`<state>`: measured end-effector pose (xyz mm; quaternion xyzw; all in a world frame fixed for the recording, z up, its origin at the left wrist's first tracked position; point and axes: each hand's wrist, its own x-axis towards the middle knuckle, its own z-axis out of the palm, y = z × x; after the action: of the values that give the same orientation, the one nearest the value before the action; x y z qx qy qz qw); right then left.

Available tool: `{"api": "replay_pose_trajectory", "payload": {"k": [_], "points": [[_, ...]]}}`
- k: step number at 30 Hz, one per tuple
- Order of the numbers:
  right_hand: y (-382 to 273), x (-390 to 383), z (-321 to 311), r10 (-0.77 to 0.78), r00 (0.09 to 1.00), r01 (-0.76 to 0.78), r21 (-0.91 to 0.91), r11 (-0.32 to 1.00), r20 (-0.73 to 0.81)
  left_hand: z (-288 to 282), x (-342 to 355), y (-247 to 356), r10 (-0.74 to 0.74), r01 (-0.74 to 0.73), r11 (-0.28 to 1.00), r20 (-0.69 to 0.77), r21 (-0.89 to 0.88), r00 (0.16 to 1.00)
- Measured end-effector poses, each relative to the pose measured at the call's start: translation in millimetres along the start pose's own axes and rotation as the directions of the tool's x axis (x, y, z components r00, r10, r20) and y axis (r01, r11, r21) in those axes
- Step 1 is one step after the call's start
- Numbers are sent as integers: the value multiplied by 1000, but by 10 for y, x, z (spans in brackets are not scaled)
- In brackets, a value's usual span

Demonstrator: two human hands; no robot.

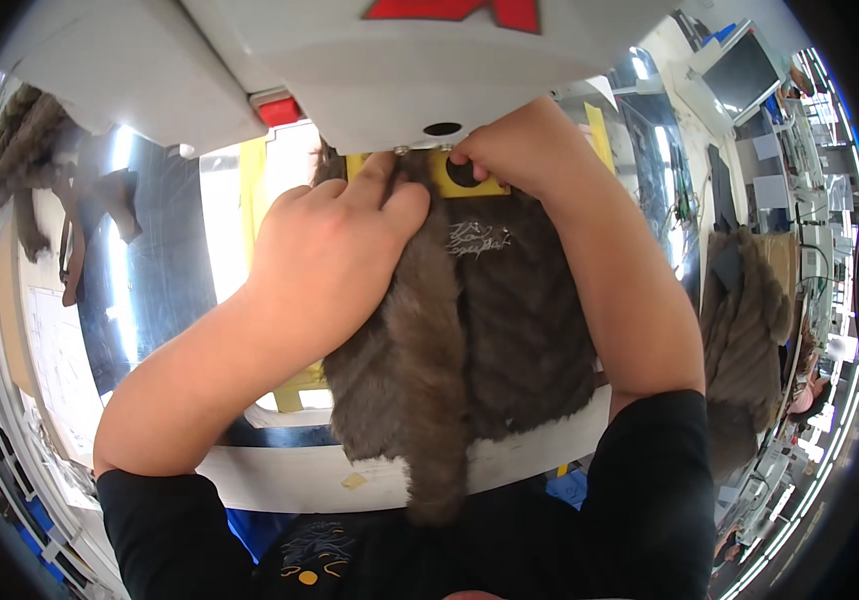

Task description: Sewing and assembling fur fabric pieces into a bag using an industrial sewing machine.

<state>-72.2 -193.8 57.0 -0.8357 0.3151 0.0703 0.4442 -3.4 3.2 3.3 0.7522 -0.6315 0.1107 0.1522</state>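
A brown fur piece [529, 320] lies under a large white machine head [369, 60], hanging down toward me. Pale looping stitching [477, 240] shows on its upper part. Down its middle runs a lighter brown fur strip [429, 340] whose lower end hangs past the table edge. My left hand [334, 235] rests on the fur at the strip's upper end, fingers bent, thumb and forefinger closed about its edge. My right hand [514, 150] is closed in a pinch beside the black round spot on a yellow plate [494, 187]; what its fingertips hold is hidden.
Yellow tape [251, 200] marks the bright work surface. More brown fur pieces lie at the left [24, 150] and in a pile at the right [744, 330]. A monitor [742, 70] stands at the far right. The machine head overhangs both hands.
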Motion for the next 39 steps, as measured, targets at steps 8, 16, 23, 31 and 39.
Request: {"api": "replay_pose_trajectory", "payload": {"k": [8,16,23,31,39], "points": [[394,221,232,-762,613,658,-400,638,-209,4,-18,17,-37,40,998,66,-41,997],[409,-201,184,-590,807,506,-496,705,-15,10,-50,14,-51,52,998,30,-35,998],[407,-232,254,-692,722,556,-592,583,-2,-16,-38,0,-51,57,994,67,-90,996],[1151,-368,-994,-271,760,-211,-618,757,-591,42,-19,-27,20,-22,999,-40,-37,999],[1945,-565,-1334,-176,779,-466,-744,479,-602,22,-58,-11,-31,35,998,67,-59,997]]}}
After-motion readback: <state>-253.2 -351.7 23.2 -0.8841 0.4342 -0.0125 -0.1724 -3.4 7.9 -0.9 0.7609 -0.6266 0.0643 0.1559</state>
